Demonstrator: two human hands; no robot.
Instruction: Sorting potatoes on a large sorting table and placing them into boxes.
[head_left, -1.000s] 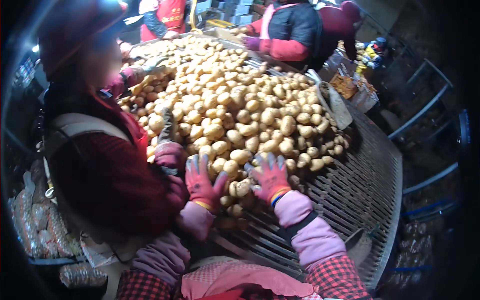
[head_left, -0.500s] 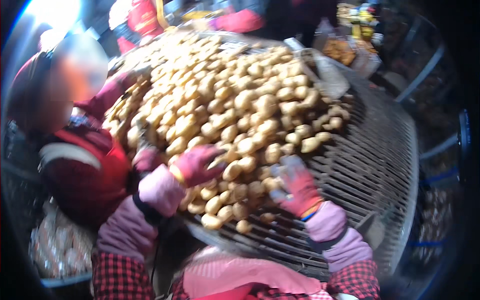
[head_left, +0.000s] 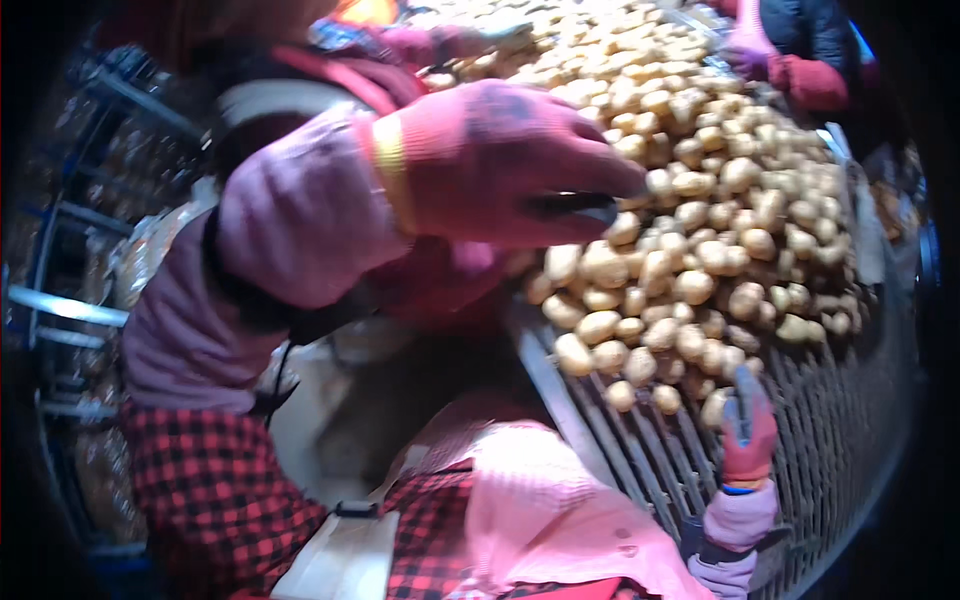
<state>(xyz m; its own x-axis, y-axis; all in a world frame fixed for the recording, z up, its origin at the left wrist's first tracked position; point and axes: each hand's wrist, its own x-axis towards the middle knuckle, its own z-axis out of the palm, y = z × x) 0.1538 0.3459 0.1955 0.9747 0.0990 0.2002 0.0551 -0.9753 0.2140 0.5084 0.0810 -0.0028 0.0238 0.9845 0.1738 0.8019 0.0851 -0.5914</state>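
Metal rails (head_left: 68,305) stand far left, then another person (head_left: 340,72) in red. The left hand (head_left: 505,160), gloved in pink, curls its fingers; I cannot tell if it holds anything. Potatoes (head_left: 690,255) sit heaped on a slatted metal table (head_left: 562,400). Beside the lowest ones is the right hand (head_left: 748,437), fingers out straight

No words, numbers or signs legible. Dark, blotchy mark (head_left: 503,104) seen on back of pinkish-red knitted glove (head_left: 460,160) with yellow cuff band (head_left: 392,170), worn on left hand (head_left: 510,165); too blurred to be read, print or dirt not distinguishable. No lettering made out on pinkish-red, grey-fingered glove (head_left: 757,448) worn on right hand (head_left: 750,432), shown small.
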